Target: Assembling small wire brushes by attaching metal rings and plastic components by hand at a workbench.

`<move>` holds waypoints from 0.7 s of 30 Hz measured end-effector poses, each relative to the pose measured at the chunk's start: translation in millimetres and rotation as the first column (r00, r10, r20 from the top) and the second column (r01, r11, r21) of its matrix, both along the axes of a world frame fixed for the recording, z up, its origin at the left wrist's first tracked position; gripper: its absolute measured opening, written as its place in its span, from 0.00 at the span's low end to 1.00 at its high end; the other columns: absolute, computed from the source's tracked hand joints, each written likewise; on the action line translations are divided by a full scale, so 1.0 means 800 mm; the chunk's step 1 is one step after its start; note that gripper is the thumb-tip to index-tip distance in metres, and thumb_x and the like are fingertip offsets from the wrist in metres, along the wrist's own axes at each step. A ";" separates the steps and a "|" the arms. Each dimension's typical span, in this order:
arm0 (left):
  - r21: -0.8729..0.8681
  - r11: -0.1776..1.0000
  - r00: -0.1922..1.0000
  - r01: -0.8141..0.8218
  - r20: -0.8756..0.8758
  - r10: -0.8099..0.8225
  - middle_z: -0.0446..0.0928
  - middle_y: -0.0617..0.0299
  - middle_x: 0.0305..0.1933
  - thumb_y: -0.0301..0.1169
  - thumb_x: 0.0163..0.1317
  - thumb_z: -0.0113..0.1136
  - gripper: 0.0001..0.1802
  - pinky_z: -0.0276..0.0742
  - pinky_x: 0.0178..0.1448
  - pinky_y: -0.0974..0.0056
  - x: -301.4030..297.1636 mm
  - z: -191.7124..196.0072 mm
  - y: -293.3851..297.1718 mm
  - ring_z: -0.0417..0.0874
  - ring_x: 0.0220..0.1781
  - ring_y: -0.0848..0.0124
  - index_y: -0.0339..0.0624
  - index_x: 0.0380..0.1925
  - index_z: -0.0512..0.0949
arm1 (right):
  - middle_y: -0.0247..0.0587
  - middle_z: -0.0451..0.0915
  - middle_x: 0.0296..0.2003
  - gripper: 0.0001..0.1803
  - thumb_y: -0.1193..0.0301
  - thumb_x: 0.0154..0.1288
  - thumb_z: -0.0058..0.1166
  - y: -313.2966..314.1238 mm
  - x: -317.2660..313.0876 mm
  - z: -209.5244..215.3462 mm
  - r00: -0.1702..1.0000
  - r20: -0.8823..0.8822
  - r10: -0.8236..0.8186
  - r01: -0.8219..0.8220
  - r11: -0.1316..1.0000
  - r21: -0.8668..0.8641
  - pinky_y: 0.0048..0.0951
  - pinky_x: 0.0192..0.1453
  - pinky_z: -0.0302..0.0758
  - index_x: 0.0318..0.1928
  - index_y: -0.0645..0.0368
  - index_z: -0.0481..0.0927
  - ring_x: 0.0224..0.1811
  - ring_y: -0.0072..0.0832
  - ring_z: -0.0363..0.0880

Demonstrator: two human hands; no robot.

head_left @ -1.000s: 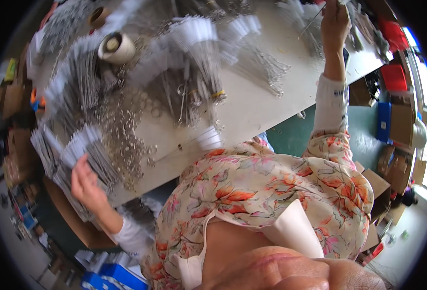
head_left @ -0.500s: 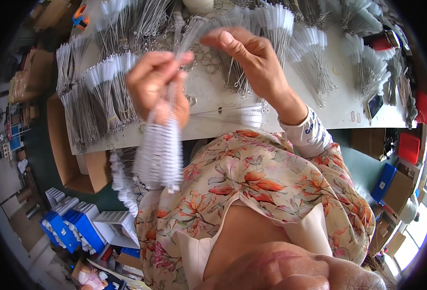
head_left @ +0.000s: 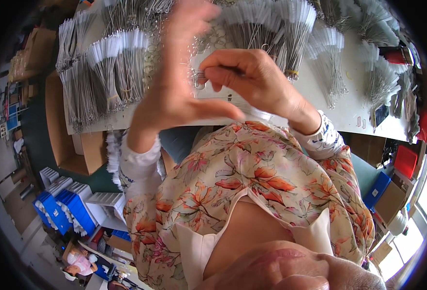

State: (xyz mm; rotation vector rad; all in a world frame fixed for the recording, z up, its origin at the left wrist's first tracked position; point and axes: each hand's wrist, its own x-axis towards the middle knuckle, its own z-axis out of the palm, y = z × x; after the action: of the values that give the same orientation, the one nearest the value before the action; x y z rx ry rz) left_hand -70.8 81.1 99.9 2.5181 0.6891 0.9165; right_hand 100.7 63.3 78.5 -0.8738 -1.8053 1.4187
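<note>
My left hand (head_left: pixel 167 92), smeared by motion, is raised over the table's near left part. Its thumb stretches right and its fingers point away, apart, with nothing seen in them. Beside it on the right, my right hand (head_left: pixel 252 77) pinches a small shiny metal piece (head_left: pixel 201 77) at its fingertips; its exact shape is hard to make out. Loose metal rings (head_left: pixel 216 36) lie scattered on the table beyond both hands. Under my right wrist, a few wire brushes with a white bristle end (head_left: pixel 261 114) lie near the table edge, partly hidden.
Bundles of white-bristled wire brushes (head_left: pixel 109 58) stand on the left of the white table (head_left: pixel 315 113); more bundles (head_left: pixel 298 34) are at the back and right. An open cardboard box (head_left: pixel 66 140) is at the table's left. Blue and white bins (head_left: pixel 71 212) stand lower left.
The bunch of white-bristled brushes in my left hand is gone from view. That hand has moved up and spread. My right hand has lowered and closed into a pinch.
</note>
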 end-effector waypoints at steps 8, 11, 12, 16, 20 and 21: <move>-0.285 0.957 0.940 0.052 0.337 0.050 0.76 0.60 0.41 0.35 0.48 0.67 0.17 0.73 0.46 0.64 -0.022 -0.048 -0.022 0.77 0.43 0.67 0.42 0.37 0.78 | 0.34 0.77 0.24 0.09 0.71 0.64 0.49 -0.011 0.022 0.002 0.990 -0.110 0.083 -0.111 0.953 -0.281 0.23 0.33 0.72 0.36 0.66 0.77 0.28 0.18 0.76; -0.116 0.993 0.939 0.005 0.342 0.035 0.76 0.61 0.33 0.30 0.50 0.66 0.10 0.73 0.41 0.66 -0.004 -0.049 -0.034 0.76 0.38 0.67 0.40 0.31 0.78 | 0.32 0.77 0.24 0.10 0.69 0.65 0.50 -0.016 0.037 -0.001 0.962 -0.229 0.147 -0.247 0.827 -0.505 0.21 0.31 0.71 0.36 0.64 0.78 0.28 0.16 0.75; -0.033 0.999 0.957 0.037 0.289 -0.026 0.76 0.60 0.33 0.29 0.50 0.65 0.11 0.73 0.44 0.66 -0.003 -0.051 -0.039 0.76 0.41 0.65 0.37 0.33 0.77 | 0.32 0.77 0.24 0.10 0.69 0.65 0.50 -0.021 0.043 -0.003 0.961 -0.232 0.149 -0.251 0.820 -0.514 0.21 0.31 0.71 0.36 0.64 0.78 0.28 0.16 0.75; -0.490 0.821 0.901 -0.295 0.143 0.409 0.77 0.60 0.31 0.31 0.57 0.60 0.08 0.72 0.33 0.72 -0.031 -0.086 -0.061 0.77 0.32 0.74 0.41 0.35 0.80 | 0.41 0.79 0.27 0.06 0.72 0.60 0.51 -0.053 0.114 -0.052 0.865 0.502 -0.006 -0.036 0.997 0.073 0.31 0.32 0.74 0.35 0.59 0.79 0.27 0.35 0.79; -0.276 0.665 0.718 -0.694 -0.329 0.613 0.77 0.59 0.22 0.33 0.57 0.60 0.08 0.73 0.25 0.68 -0.074 -0.128 -0.082 0.79 0.21 0.71 0.41 0.33 0.77 | 0.39 0.80 0.33 0.07 0.75 0.58 0.48 -0.097 0.158 -0.097 0.266 0.928 -0.260 -0.017 0.961 0.274 0.35 0.35 0.75 0.34 0.54 0.80 0.31 0.40 0.79; -0.275 0.662 0.715 -0.698 -0.330 0.617 0.77 0.59 0.22 0.33 0.57 0.60 0.08 0.73 0.25 0.68 -0.076 -0.141 -0.087 0.79 0.21 0.71 0.41 0.33 0.77 | 0.37 0.80 0.34 0.08 0.75 0.59 0.47 -0.097 0.159 -0.101 0.315 0.913 -0.261 0.043 0.964 0.261 0.35 0.35 0.75 0.34 0.53 0.81 0.32 0.38 0.80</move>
State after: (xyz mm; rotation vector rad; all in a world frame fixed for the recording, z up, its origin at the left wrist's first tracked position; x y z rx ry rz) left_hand -131.5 11.6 -12.9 2.0113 1.7585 0.6199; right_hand 228.0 -14.2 -2.5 -1.9994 -2.4974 0.4781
